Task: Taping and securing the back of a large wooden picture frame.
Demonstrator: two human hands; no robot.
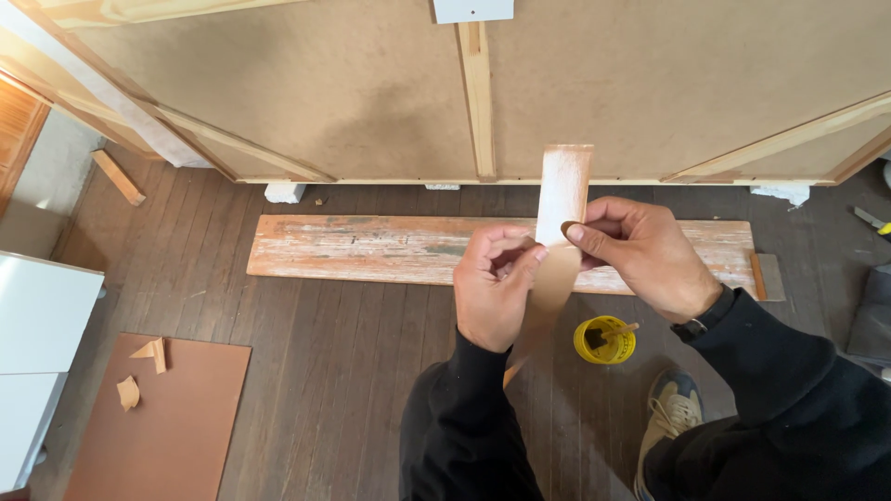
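I hold a long thin strip of brown veneer [563,190] upright in front of me, its upper part whitish with a coating. My left hand [494,286] pinches the strip's left edge near the middle. My right hand [640,255] pinches its right edge at about the same height, thumb and forefinger closed on it. The strip's lower end hangs down between my black-sleeved arms. Below my right wrist a small yellow pot [604,340] stands on the floor with a brush or stick in it.
A worn wooden plank [390,249] lies on the dark floorboards before a large framed board panel [371,83]. A brown sheet [176,417] with scraps lies at lower left, beside a white cabinet [37,325]. My shoe [670,417] shows at lower right.
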